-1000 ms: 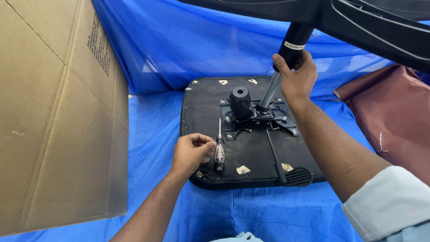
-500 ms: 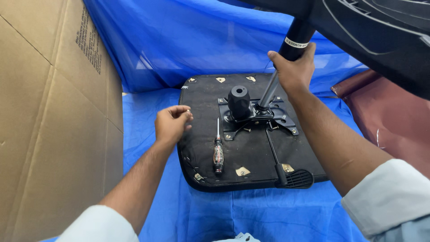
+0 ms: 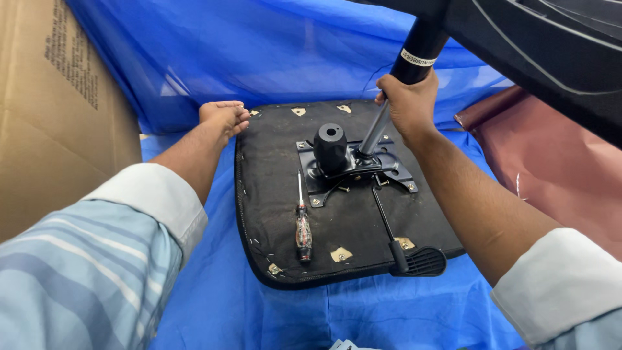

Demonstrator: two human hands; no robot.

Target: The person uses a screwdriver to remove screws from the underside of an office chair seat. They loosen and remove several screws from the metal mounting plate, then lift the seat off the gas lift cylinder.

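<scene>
Across the blue plastic sheet [image 3: 214, 304] lies the upturned black chair seat pad [image 3: 272, 214], its far corner grasped by the left hand [image 3: 223, 116]. The right hand [image 3: 408, 104] is clenched on the black-and-silver gas cylinder [image 3: 395, 91]; I'd keep it upright. A clear-handled screwdriver [image 3: 302, 227] lies released on the pad

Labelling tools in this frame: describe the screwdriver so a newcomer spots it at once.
Find the black upturned seat base on the blue sheet. Left of its metal bracket, the screwdriver lies loose, touched by neither hand, tip pointing away. Its slim shaft and clear, reddish handle set it apart from the black lever to its right.
</scene>
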